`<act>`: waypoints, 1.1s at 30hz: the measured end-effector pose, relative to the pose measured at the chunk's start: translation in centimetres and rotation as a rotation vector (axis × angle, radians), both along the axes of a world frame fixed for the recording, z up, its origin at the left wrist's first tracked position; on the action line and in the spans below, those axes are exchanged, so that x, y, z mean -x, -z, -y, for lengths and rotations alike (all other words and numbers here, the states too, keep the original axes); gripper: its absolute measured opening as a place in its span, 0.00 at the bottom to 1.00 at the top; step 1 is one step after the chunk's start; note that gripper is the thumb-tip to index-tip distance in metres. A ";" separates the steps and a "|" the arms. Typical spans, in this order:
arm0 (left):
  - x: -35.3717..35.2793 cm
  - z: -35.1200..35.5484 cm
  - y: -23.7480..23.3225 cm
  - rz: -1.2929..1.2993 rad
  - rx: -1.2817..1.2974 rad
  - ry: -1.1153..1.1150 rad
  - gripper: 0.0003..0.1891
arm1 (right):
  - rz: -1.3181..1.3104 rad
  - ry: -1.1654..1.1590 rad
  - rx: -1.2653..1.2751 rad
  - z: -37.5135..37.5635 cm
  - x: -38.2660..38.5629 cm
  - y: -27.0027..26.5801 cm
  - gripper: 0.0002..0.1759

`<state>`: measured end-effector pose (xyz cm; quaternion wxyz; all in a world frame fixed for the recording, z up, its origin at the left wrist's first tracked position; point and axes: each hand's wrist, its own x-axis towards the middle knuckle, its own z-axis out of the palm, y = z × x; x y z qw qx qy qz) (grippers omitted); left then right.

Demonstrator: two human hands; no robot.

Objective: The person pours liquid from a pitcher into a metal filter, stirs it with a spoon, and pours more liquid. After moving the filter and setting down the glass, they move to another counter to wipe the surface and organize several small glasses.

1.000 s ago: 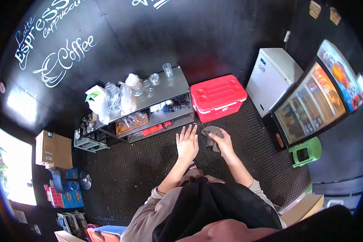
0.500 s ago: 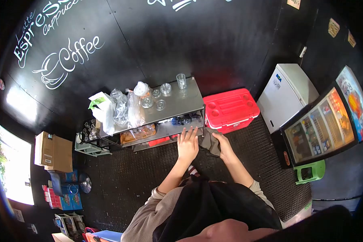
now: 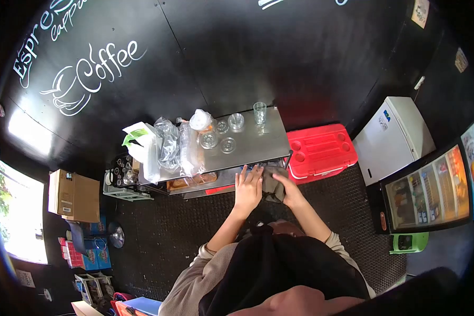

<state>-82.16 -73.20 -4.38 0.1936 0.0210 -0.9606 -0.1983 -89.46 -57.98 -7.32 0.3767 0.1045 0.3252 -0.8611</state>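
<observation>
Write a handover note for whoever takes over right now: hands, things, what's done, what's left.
Left hand: open, fingers spread, at the front edge of the steel table.
Right hand: grip shut on the grey cloth, bunched at that same edge.
Things: glasses at the back of the table top, plastic bags on its left end, red cooler on the floor beside it.
Done: cloth in hand, at the table's edge.
Left: cloth not yet on the table top; glasses and bags untouched.

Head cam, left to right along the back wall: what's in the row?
Cardboard box → steel table → red cooler → white mini fridge → lit drinks fridge. Left hand, right hand with cloth overlap the table, so skipped.
</observation>
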 end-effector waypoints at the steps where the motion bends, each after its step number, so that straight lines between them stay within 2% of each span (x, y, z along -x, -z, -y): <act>1: 0.4 0.4 0.1 0.017 -0.003 0.002 0.20 | -0.077 -0.037 -0.047 0.4 0.4 0.3 0.17; 3: 1.4 1.2 0.5 0.028 -0.009 -0.001 0.20 | -0.172 -0.056 -0.103 1.4 1.4 0.8 0.18; 5: 2.5 1.9 1.0 0.044 -0.167 0.028 0.21 | -0.142 -0.063 -0.090 2.3 2.5 0.9 0.18; 10: 5.1 3.5 2.2 0.061 -0.084 -0.059 0.21 | -0.105 -0.062 -0.097 4.4 5.9 1.9 0.18; 12: 6.7 4.3 3.2 0.037 -0.054 -0.074 0.21 | -0.051 -0.075 -0.179 5.0 7.7 2.7 0.17; 15: 9.6 5.2 4.7 0.011 -0.099 -0.062 0.21 | -0.067 -0.048 -0.269 5.9 10.3 3.5 0.18; 17: 11.7 5.4 5.1 0.114 -0.173 -0.028 0.22 | -0.054 -0.038 -0.289 6.7 12.0 3.8 0.19; 22: 16.8 6.2 6.1 0.170 -0.182 -0.033 0.21 | -0.021 0.000 -0.406 6.5 18.0 4.2 0.21; 25: 19.7 7.1 6.5 0.156 -0.168 -0.069 0.21 | -0.071 -0.023 -0.334 5.6 22.4 8.2 0.21; 28: 22.3 7.8 7.3 0.146 -0.153 -0.116 0.21 | -0.172 -0.020 -0.351 4.9 25.6 6.9 0.20; 30: 23.9 8.1 8.1 0.127 -0.199 -0.106 0.20 | -0.049 0.005 -0.469 4.6 27.6 5.9 0.19; 33: 25.5 8.1 9.1 0.148 -0.207 -0.147 0.18 | -0.042 0.027 -0.445 4.1 31.3 10.1 0.21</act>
